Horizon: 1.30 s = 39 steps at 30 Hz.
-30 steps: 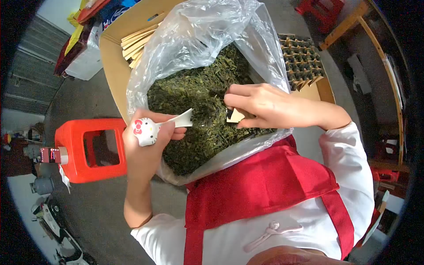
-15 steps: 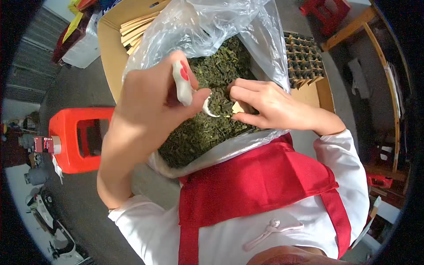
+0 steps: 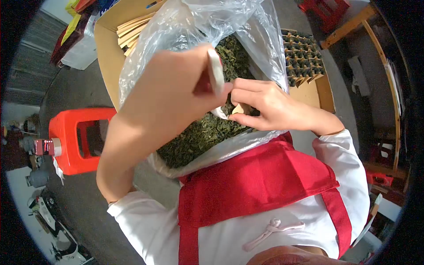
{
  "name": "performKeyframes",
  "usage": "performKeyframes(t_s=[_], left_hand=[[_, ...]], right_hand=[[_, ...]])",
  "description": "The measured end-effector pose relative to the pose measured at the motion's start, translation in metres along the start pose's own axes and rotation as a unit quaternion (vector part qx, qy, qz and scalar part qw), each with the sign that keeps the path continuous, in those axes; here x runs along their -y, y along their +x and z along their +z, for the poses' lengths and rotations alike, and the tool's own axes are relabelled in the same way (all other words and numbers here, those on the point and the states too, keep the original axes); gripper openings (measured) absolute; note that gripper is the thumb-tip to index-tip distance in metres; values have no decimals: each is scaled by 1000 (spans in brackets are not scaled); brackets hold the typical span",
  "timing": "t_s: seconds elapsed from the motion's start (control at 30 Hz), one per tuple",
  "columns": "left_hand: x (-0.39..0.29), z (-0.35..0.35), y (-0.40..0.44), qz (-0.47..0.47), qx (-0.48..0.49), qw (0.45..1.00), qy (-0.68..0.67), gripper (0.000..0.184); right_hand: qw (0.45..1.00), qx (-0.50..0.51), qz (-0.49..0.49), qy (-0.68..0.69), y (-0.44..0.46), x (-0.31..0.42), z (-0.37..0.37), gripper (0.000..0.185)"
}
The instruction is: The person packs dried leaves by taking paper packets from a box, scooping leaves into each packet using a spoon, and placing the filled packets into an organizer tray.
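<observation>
My left hand [image 3: 165, 84] is closed round the handle of a white soup spoon [image 3: 215, 73] with a red mark on it. The spoon's bowl tips down beside the mouth of a small tan paper bag [image 3: 239, 109], partly hidden by my fingers. My right hand [image 3: 269, 104] pinches that paper bag between thumb and fingers. Below both hands lie dried dark green leaves [image 3: 190, 141], loose in a large clear plastic bag [image 3: 168, 39].
A cardboard box [image 3: 106, 57] surrounds the plastic bag. Flat tan paper bags [image 3: 132, 31] lie at its left. Rows of open paper bags with dark contents [image 3: 304, 55] stand at the right. An orange-red plastic stool [image 3: 66, 141] is on the floor at left.
My left hand has moved right with the spoon, bringing its bowl from over the leaves to the paper bag's mouth. My right hand has stayed almost in place.
</observation>
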<state>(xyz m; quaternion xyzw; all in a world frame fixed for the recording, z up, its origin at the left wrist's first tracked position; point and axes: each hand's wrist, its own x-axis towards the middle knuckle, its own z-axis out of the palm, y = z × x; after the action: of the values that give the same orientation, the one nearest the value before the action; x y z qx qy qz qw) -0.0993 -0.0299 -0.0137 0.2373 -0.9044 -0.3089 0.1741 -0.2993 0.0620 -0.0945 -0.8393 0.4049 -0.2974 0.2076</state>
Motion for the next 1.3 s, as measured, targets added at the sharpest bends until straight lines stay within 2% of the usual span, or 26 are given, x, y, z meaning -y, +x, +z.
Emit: performKeyframes(t_s=[0.03,0.13,0.27,0.3,0.4,0.43,0.53,0.57,0.67,0.7,0.8,0.83,0.93,1.07,1.1,1.2,1.27,1.3], left_hand=[[-4,-3,-2,-34,-14,999,-27,23],[1,3,-2,-26,-22,998,-55,23],[0,3,-2,33,-13,999,24,20],[-6,-1,-4,-58,-10,998,-37,21],[-8,1,-6,-66,-15,995,-72,21],[-5,7,-6,-1,-15,1000,-13,20],[-3,13,-8,49,-24,998,23,20],[-12,5,-11,18,-13,1000,14,21],[-15,7,-12,28,-44,998,22,21],[-8,13,-10,74,-36,996,44,21],[-2,29,-6,64,-11,998,7,20],[-2,27,-9,63,-21,998,12,18],[-28,6,-18,-48,-49,997,-30,16],[-22,4,-29,13,-140,983,119,13],[-26,6,-30,5,-135,980,149,14],[-24,12,-36,45,-113,982,147,18],[-14,9,-42,48,-159,982,87,15],[-15,4,-48,-9,-162,985,53,14]], right_hand=[[1000,7,9,2,0,0,-1,23],[1000,12,18,11,-3,0,0,22],[1000,-14,-12,17,-3,-1,1,21],[999,-21,-18,15,-3,0,1,21],[998,-43,-34,6,-5,-2,3,23],[999,-42,-21,10,-6,-1,3,26],[999,-41,13,12,-7,1,2,33],[999,-43,22,7,-7,1,1,35],[998,-58,17,5,-8,-1,3,38],[998,-65,8,6,-7,-1,4,38],[998,-47,28,22,-11,-1,1,42],[998,-43,34,18,-11,0,0,43],[997,-21,71,16,-11,7,-5,46],[994,9,104,26,-11,12,-10,48],[994,9,104,28,-12,12,-10,48],[997,-4,73,2,-19,0,-3,44],[995,-35,71,55,-20,-2,-3,34],[992,-65,38,97,-24,-5,-1,36]])
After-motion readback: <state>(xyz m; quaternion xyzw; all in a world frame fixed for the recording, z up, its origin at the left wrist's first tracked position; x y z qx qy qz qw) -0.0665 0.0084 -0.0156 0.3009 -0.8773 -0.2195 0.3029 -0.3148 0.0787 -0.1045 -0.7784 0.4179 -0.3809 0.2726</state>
